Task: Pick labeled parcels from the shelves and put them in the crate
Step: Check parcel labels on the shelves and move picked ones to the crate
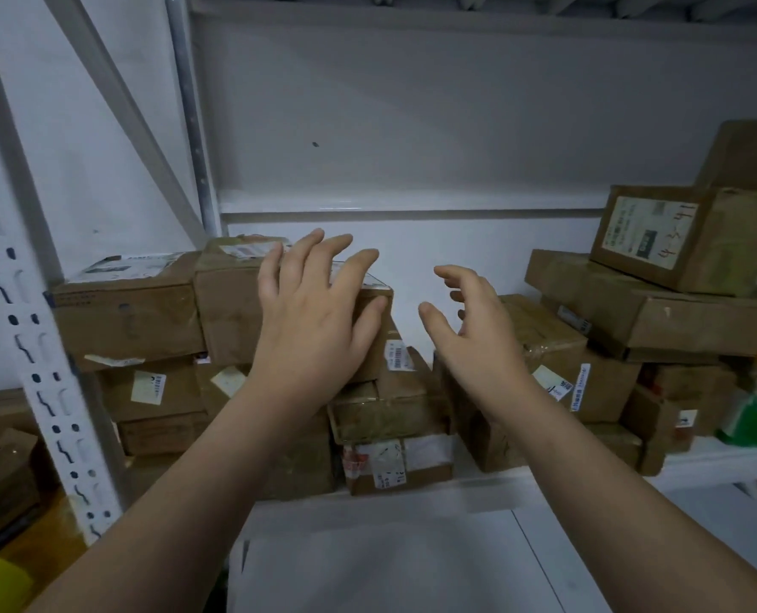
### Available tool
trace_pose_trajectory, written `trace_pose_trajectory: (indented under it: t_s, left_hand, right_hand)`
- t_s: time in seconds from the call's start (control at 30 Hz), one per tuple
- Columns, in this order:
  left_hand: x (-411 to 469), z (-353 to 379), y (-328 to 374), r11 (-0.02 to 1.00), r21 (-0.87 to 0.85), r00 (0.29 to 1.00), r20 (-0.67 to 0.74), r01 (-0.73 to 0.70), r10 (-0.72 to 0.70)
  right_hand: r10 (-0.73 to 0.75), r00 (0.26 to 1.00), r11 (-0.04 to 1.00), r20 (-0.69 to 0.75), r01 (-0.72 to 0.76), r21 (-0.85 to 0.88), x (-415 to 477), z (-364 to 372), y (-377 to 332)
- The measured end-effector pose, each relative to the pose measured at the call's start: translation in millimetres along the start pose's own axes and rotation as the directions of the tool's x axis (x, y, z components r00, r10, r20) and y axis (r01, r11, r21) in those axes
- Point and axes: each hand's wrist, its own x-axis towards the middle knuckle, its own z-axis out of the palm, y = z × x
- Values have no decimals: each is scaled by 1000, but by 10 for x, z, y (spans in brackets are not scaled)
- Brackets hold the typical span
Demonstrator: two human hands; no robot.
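On the white shelf (713, 457), labelled cardboard boxes (155, 320) sit stacked; left hand (310, 316) lies spread on the top middle box (226, 311), right hand (474, 334) hovers wide, holding nothing.

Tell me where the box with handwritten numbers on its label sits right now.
Head view, far right: the hand-numbered box sits high on the right stack, resting on a wide flat carton, up and right of the right hand.

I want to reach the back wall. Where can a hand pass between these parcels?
Between the left stack and the right stack, above the low middle parcels, the wall shows bare. Above both stacks is open too. The bottom rows are packed tight.
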Motion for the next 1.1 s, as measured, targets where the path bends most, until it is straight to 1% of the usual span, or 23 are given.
trace_pose_trajectory:
  t_s: [0.1, 0.17, 0.23, 0.33, 0.43, 0.5, 0.57, 0.63, 0.7, 0.77, 0.8, 0.87, 0.93, 1.0, 1.03, 1.1]
  left_hand:
    - [-3, 146, 311, 995, -97, 999, -7, -32, 31]
    - [-29, 297, 514, 989, -139, 999, 20, -41, 45]
    - [-84, 471, 678, 988, -146, 996, 67, -48, 58]
    - [-222, 707, 802, 986, -167, 990, 138, -9, 32]
    - [-360, 862, 838, 979, -190, 973, 228, 70, -26]
    - [-398, 937, 892, 979, -186, 963, 267, 88, -36]
    - [-396, 996, 951, 980, -190, 963, 268, 67, -14]
    - [-375, 1047, 990, 981, -188, 963, 269, 53, -1]
    - [-362, 1100, 998, 981, -188, 962, 273, 52, 1]
    - [-355, 1140, 996, 980, -192, 962, 272, 44, 10]
    - [-352, 1155, 996, 979, -198, 963, 271, 41, 14]
    - [-348, 1166, 1003, 973, -223, 962, 273, 57, 6]
    - [-345, 1172, 1019, 960, -262, 960, 279, 102, -26]
    - [-348, 1167, 1059, 933, -324, 959, 275, 157, -66]
    - [-352, 1165, 1086, 913, -362, 958, 273, 189, -90]
    - [-363, 1156, 1148, 863, -439, 953, 267, 251, -141]
  right_hand:
    - [-17, 999, 995, -27, 15, -95, -76, -312, 209]
    - [-10, 998, 983, -54, 0, -182, -119, -529, 388]
    - [47, 997, 960, -59, -61, -275, -152, -723, 583]
    - [182, 983, 913, 7, -166, -372, -201, -886, 836]
    - [279, 952, 873, 125, -197, -447, -238, -869, 998]
    - [312, 936, 847, 166, -194, -494, -206, -799, 1048]
    - [309, 943, 815, 126, -194, -546, -113, -715, 1067]
    - [317, 945, 755, 77, -203, -624, 17, -642, 1064]
    - [360, 930, 693, 78, -211, -689, 141, -597, 1049]
    - [397, 913, 677, 96, -220, -703, 232, -575, 1039]
    - [398, 912, 692, 104, -224, -686, 259, -573, 1035]
    - [361, 928, 777, 91, -246, -579, 258, -595, 1026]
    - [291, 956, 891, 17, -265, -370, 190, -648, 1018]
    - [257, 964, 959, -70, -264, -107, 58, -711, 1010]
    - [264, 960, 965, -96, -261, 35, -17, -735, 1019]
    - [291, 952, 919, -91, -252, 302, -161, -772, 1040]
